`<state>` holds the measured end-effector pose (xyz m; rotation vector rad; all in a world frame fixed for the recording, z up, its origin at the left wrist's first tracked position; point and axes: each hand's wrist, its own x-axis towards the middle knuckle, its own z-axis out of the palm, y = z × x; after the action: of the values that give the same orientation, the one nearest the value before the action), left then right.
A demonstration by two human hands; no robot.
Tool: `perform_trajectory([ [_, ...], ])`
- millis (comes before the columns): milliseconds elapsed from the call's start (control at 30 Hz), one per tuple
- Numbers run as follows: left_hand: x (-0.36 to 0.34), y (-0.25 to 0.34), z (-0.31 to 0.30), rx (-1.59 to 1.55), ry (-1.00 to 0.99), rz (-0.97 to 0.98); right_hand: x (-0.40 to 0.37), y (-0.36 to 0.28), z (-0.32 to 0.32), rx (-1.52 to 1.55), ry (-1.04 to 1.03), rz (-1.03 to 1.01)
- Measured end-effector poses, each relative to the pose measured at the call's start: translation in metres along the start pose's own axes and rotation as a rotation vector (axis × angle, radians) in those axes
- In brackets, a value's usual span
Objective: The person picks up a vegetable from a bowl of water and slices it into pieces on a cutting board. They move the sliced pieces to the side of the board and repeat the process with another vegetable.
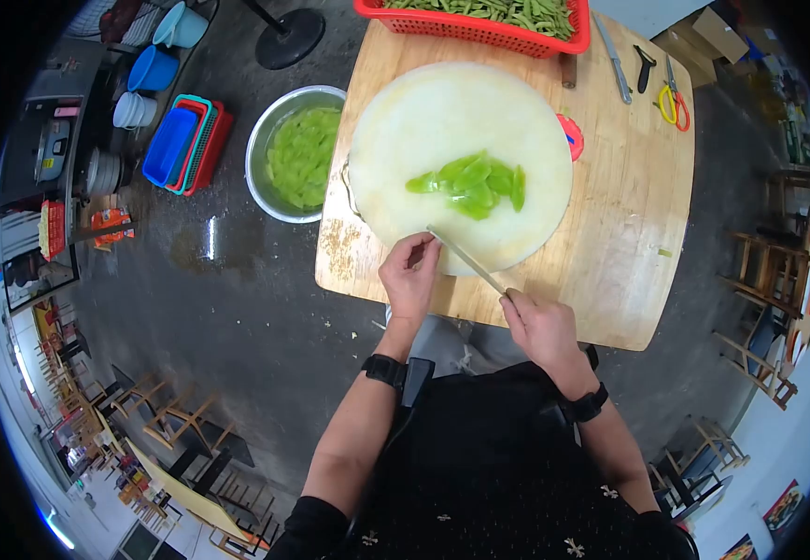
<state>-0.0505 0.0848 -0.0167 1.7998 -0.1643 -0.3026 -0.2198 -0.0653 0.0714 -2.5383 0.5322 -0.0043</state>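
Note:
My right hand point(543, 329) is wrapped round the handle of a knife point(470, 262), whose blade is seen nearly edge-on and slants up to the left over the near rim of the round white cutting board point(386, 121). At the blade's far end my left hand point(411, 278) is closed, thumb and fingers pinched together. Whether those fingers grip the blade tip or some small piece is hidden. A loose pile of pale green vegetable slices point(476, 185) lies on the middle of the board, beyond the knife and apart from both hands.
A red basket of green beans point(479, 30) stands at the table's far edge. To its right lie a second knife point(614, 62), a peeler point(645, 69) and scissors point(674, 101). Left of the wooden table point(624, 252), a metal basin point(253, 154) holds green slices.

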Motion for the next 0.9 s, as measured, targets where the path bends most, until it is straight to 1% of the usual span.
perform_trajectory([
  [33, 0.001, 0.0, 0.0, 0.002, -0.005, -0.001, -0.001, 0.002, 0.002, -0.026, 0.023, -0.044],
  [100, 0.002, -0.002, 0.0, -0.01, -0.016, 0.032, -0.002, 0.005, 0.006, -0.012, 0.035, -0.045],
  [167, 0.003, -0.002, 0.0, -0.011, -0.023, 0.011, -0.001, 0.006, 0.006, 0.007, 0.05, -0.048],
  [233, 0.002, -0.001, 0.0, -0.011, -0.034, -0.014, -0.003, 0.004, 0.001, 0.045, 0.031, 0.01],
  [400, 0.005, -0.005, -0.006, -0.045, -0.074, -0.094, 0.003, -0.005, -0.009, 0.091, 0.042, 0.052],
  [633, 0.004, -0.008, -0.007, -0.06, -0.078, -0.073, 0.013, -0.011, -0.014, 0.071, 0.029, -0.01],
  [900, 0.006, -0.009, -0.008, -0.038, -0.086, -0.063, 0.012, -0.014, -0.014, 0.041, 0.002, -0.008],
])
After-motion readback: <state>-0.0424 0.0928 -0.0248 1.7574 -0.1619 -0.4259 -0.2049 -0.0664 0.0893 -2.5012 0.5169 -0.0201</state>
